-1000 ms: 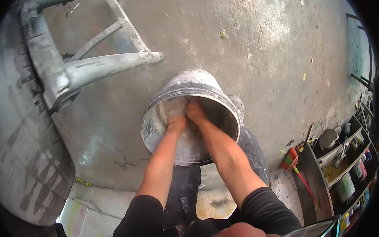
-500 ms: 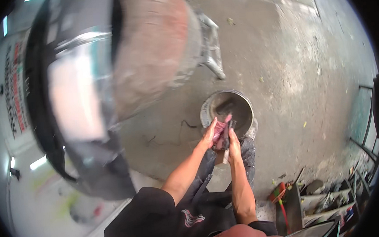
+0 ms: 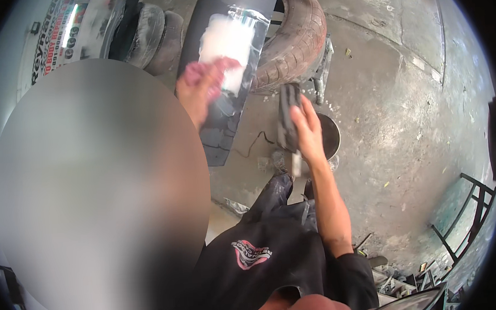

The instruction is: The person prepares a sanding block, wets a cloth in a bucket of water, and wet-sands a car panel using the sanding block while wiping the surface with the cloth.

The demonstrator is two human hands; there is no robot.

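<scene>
My left hand point(image 3: 197, 98), blurred by motion, grips a crumpled pink cloth point(image 3: 198, 73) over a dark, glossy car body panel point(image 3: 219, 125). The cloth overlaps the lower left of a whitish patch point(image 3: 226, 38) on the panel; whether it presses there I cannot tell. To the right, my right hand point(image 3: 309, 129) is closed around a dark oblong sanding block point(image 3: 288, 110), held upright in the air. A pale strip point(image 3: 296, 164) sticks out below that block. Beneath my right hand stands a round bucket point(image 3: 331, 135), partly hidden by the hand and block.
A worn tyre point(image 3: 300, 35) lies behind the panel, beside a metal stand leg point(image 3: 323, 71). White drops spot the concrete floor near the bucket. Black metal frame point(image 3: 472, 212) stands at right, clutter point(image 3: 406, 284) lies lower right. A large blurred oval hides the lower left.
My hands have parted: the left has carried the pink cloth up and left to the panel, the right has lifted the sanding block away from the bucket's mouth. The view has shifted.
</scene>
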